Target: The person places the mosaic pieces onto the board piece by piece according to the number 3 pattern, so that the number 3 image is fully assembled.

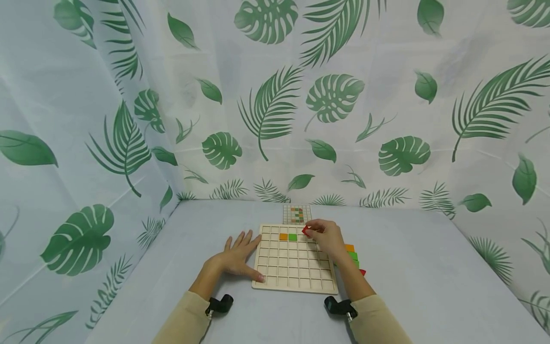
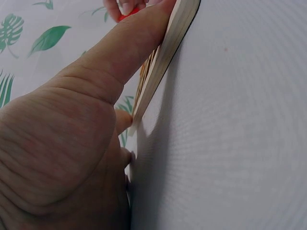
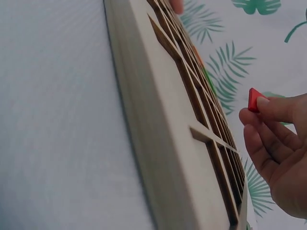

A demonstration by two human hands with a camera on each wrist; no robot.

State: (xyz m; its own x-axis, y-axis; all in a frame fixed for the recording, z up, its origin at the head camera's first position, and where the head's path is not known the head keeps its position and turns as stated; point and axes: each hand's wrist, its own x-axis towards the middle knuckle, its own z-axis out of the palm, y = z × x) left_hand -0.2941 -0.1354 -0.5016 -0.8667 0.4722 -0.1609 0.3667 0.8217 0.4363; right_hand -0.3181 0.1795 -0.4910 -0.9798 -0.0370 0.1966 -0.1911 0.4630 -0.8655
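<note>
A wooden grid board lies flat on the table, with an orange tile and a green tile side by side in its second row. Above the board's far right part, my right hand pinches a red tile between thumb and fingers. The right wrist view shows that red tile held clear of the grid. At the board's left side rests my left hand, fingers spread straight, its thumb on the near left corner. In the left wrist view the thumb lies along the wooden edge.
Behind the board lies a pattern card with a printed grid of coloured squares. Several loose tiles, among them an orange one and a green one, lie right of the board, partly hidden by my right forearm. A leaf-print cloth hangs behind the table.
</note>
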